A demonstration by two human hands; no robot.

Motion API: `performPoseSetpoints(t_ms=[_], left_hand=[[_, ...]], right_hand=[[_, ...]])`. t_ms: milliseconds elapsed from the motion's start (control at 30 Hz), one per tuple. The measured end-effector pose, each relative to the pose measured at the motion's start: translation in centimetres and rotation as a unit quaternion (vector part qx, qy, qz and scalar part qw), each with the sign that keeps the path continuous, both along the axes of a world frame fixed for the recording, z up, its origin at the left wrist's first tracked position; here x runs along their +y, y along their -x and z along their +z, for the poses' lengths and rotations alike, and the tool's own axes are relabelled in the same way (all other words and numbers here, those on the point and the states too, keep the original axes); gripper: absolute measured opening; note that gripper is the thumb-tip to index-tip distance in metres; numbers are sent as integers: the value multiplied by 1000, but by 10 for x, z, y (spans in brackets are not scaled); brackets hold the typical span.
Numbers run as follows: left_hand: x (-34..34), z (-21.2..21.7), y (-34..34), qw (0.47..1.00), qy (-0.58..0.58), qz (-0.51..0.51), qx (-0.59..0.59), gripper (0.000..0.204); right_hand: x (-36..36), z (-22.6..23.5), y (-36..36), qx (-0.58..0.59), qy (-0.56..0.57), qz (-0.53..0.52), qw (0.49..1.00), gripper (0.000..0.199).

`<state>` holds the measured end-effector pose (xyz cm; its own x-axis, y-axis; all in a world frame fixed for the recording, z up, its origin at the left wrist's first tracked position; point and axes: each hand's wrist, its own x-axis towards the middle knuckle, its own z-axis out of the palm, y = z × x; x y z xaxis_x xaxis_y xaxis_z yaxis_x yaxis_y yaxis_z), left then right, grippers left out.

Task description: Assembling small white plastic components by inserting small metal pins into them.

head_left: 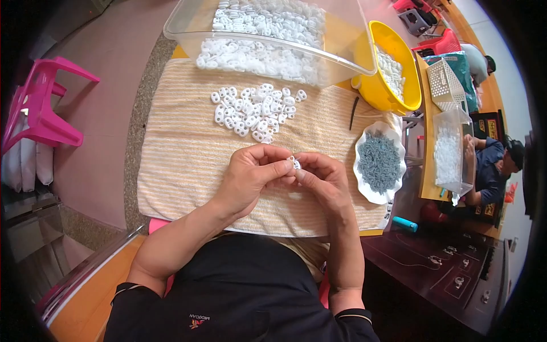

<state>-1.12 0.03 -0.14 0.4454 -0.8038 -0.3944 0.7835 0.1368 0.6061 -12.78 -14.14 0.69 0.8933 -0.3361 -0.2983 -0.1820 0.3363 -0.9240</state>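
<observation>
Between my two hands, above the near part of a striped towel (176, 148), is a small white plastic piece (296, 163). My left hand (250, 174) pinches it from the left with thumb and forefinger. From the right, my right hand (325, 179) pinches the same piece, the thumb tips almost meeting. Fingers cover most of it, so its fine detail is hidden. Just beyond my hands lies a loose pile of white oval pieces with holes (256, 111). To the right, a white scalloped dish (401, 171) holds many small grey-blue parts (378, 162).
A clear plastic bin (342, 60) of white pieces stands at the far edge. Beside it is a yellow basin (413, 85), with a thin black stick (354, 113) nearby. A pink stool (43, 108) stands left. At right, a co-worker (493, 165) sits by another clear bin (450, 154).
</observation>
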Motion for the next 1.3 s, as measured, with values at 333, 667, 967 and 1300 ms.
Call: performPoseSetpoints(t_ms=[333, 667, 967, 1300], left_hand=[[0, -1, -2, 1000, -3, -5, -19, 19], [0, -1, -2, 998, -33, -25, -40, 17], [0, 0, -2, 997, -42, -34, -49, 17], [1, 0, -2, 998, -34, -38, -49, 20]], right_hand=[[-6, 5, 4, 0, 19, -47, 999, 30], [-8, 2, 5, -7, 33, -44, 998, 35], [-10, -2, 6, -12, 42, -29, 999, 33], [-8, -1, 7, -9, 47, -26, 999, 32]])
